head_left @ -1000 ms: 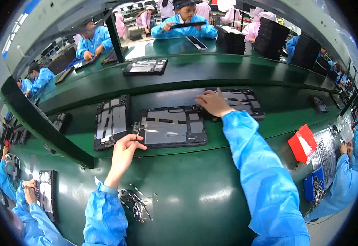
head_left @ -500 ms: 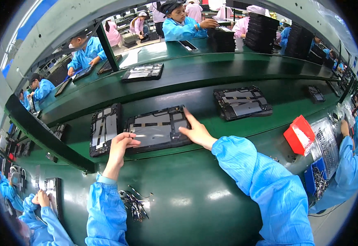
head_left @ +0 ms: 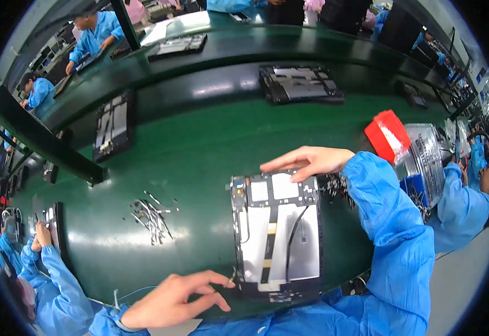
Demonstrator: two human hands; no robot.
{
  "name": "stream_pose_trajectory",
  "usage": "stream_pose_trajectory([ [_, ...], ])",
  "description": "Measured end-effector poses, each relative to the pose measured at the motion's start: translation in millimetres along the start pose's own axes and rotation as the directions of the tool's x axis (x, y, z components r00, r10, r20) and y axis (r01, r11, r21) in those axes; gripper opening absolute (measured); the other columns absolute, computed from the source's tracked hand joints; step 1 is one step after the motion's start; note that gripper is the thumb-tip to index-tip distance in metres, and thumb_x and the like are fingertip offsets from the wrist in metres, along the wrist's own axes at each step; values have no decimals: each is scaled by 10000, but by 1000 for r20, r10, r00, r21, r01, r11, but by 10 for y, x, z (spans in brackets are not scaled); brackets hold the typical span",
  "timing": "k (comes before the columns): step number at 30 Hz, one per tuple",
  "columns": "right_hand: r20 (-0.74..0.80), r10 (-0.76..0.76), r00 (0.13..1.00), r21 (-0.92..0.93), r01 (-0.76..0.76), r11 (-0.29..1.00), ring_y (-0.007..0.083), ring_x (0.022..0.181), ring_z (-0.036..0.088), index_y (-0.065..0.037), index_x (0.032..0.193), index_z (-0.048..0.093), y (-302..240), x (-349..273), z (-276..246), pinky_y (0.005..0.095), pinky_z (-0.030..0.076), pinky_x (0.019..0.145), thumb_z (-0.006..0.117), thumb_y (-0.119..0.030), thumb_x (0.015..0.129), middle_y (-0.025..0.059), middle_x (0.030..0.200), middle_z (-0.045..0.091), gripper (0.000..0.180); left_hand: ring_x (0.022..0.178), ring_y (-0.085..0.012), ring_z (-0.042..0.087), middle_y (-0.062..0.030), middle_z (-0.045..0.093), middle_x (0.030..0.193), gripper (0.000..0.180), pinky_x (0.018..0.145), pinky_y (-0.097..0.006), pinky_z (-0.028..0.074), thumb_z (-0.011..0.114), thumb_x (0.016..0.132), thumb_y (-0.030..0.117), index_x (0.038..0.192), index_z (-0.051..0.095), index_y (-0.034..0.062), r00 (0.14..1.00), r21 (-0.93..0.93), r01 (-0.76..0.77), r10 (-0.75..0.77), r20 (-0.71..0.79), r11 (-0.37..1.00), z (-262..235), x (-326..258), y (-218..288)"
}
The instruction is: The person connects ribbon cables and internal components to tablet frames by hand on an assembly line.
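An opened tablet (head_left: pixel 281 241) stands lengthwise before me on the green bench, its silver batteries, dark ribbon strip and black cable exposed. My right hand (head_left: pixel 311 161) grips its far edge, thumb on the face and fingers over the rim. Beside the tablet's near left corner is my left hand (head_left: pixel 185 294), fingers apart, the index fingertip close to the edge. A small yellowish bit shows at that fingertip, too small to make out. On the bench to the left lies a loose pile of thin silver and dark strips (head_left: pixel 152 219).
More opened tablets lie beyond, one at the left (head_left: pixel 111 126) and one at the back (head_left: pixel 300 84). A green post (head_left: pixel 45 137) rises at the left. To the right are a red bin (head_left: pixel 387 136), a blue bin (head_left: pixel 415 189) and clear trays (head_left: pixel 423 157). Co-workers sit on both sides.
The tablet has come from the far ledge to the bench close to me and turned upright lengthwise. Both hands came back with it, and the view has tilted down.
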State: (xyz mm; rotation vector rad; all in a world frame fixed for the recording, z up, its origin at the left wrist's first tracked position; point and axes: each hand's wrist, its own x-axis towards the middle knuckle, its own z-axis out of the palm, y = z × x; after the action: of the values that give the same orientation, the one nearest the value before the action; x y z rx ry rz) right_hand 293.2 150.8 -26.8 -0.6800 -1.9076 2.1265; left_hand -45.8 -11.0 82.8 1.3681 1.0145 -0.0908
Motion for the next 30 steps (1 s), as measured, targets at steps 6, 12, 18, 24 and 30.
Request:
stream_pose_trajectory([
  [6,-102,25,994,-62,-31,998,215,1282,470,-90,1380,495,110,-26,290,328,337,1104,609,-57,896,119,1365,529,499,870,-137,656,-91,728,933,301,859,-278,487,556,910,37,1210,568,23,995,-167,-94,88,-41,982,552,195,-378],
  [12,-150,-434,888,-783,161,600,183,781,637,-88,1173,667,-146,-330,1635,279,547,589,633,-58,802,62,914,606,374,798,-173,671,-109,704,840,247,747,-281,499,530,910,19,1155,554,-5,972,-262,-110,49,-229,959,723,323,-329],
  [18,-252,-510,823,-671,231,704,204,790,624,-49,1106,687,30,-158,1940,292,548,652,665,-17,748,64,944,606,359,796,-244,693,-132,695,850,251,720,-306,517,524,893,7,1141,547,-15,950,-123,-232,198,-243,965,630,397,-335],
  [24,-208,-508,836,-626,285,726,237,855,644,8,1068,675,220,-68,1838,307,555,707,648,-28,759,113,1000,635,312,808,-277,696,-140,689,862,271,723,-321,526,535,865,-7,1135,551,-29,927,-55,-285,260,-271,957,604,409,-411],
  [30,-366,-442,819,-599,156,786,194,803,672,7,1007,696,203,-14,1900,277,552,680,641,-12,787,92,953,679,228,855,-226,681,-121,689,941,240,740,-310,527,599,885,62,1117,579,4,903,41,-369,368,-221,929,573,379,-405],
])
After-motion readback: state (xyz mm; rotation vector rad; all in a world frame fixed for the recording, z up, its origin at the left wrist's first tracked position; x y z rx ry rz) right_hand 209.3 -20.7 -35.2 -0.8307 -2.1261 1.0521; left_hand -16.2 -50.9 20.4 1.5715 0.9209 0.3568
